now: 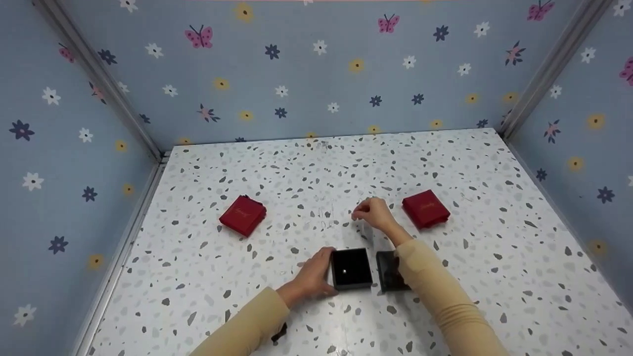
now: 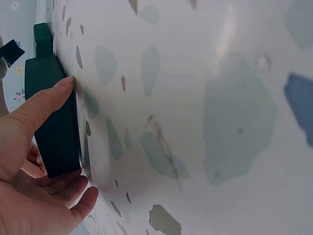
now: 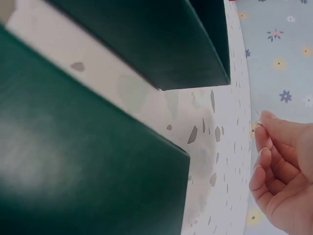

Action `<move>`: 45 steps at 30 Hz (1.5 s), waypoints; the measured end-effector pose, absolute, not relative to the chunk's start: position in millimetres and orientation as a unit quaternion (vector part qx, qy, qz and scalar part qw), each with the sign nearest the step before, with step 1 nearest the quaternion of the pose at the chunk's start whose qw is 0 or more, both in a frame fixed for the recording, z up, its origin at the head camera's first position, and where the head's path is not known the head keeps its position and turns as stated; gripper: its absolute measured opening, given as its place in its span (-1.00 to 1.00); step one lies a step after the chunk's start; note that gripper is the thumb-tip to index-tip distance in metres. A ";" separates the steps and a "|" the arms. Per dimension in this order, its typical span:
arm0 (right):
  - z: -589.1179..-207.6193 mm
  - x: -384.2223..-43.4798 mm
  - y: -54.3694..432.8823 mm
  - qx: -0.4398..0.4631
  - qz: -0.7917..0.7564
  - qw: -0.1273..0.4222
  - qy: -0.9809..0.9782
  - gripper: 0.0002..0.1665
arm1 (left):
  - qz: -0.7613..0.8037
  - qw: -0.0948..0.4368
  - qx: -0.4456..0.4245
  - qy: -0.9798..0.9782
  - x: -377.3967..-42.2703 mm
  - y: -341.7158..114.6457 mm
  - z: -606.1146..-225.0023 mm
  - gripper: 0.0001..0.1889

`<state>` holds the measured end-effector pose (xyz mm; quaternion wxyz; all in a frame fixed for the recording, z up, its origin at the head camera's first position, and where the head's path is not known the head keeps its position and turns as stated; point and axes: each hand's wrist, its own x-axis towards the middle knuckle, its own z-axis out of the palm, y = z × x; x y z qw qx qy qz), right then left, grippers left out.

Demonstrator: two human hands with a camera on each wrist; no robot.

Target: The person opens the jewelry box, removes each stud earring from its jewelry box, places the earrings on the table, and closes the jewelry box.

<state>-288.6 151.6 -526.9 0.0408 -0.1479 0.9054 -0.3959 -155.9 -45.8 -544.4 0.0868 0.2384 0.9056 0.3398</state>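
Observation:
My left hand [image 1: 314,273] grips the left side of a dark jewelry box base [image 1: 363,285], its thumb on one edge and its fingers at the other in the left wrist view. The base is uncovered, with a black lining and a tiny bright spot [image 1: 344,271] inside. To its right lies the separate dark lid [image 1: 388,284], partly hidden by my right sleeve. Beyond the box, raised above the table, my right hand [image 1: 376,213] pinches a tiny thin wire-like piece of jewelry [image 3: 255,112] between thumb and forefinger; its exact kind is too small to tell.
One red folded pouch [image 1: 243,215] lies at the left of the speckled table [image 1: 296,178], and another red pouch [image 1: 426,209] lies just right of my right hand. A small black thing [image 1: 280,333] shows beside the left sleeve. Flowered panels [image 1: 316,74] enclose the back and sides.

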 end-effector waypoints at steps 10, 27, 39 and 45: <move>-530.5 -299.5 140.5 -0.104 -0.387 0.084 0.912 -0.87 | 0.340 0.094 0.234 0.906 -156.5 -45.9 -544.4 -0.05; -539.5 -307.0 131.2 -0.014 -0.382 0.116 0.917 -0.87 | 0.343 0.094 0.226 0.907 -155.7 -43.2 -544.3 -0.05; -543.6 -307.3 127.3 -0.007 -0.371 0.111 0.922 -0.86 | 0.344 0.096 0.220 0.908 -155.1 -43.7 -545.6 -0.05; -543.5 -309.0 128.6 0.001 -0.370 0.123 0.921 -0.85 | 0.350 0.094 0.216 0.906 -154.8 -44.4 -544.8 -0.04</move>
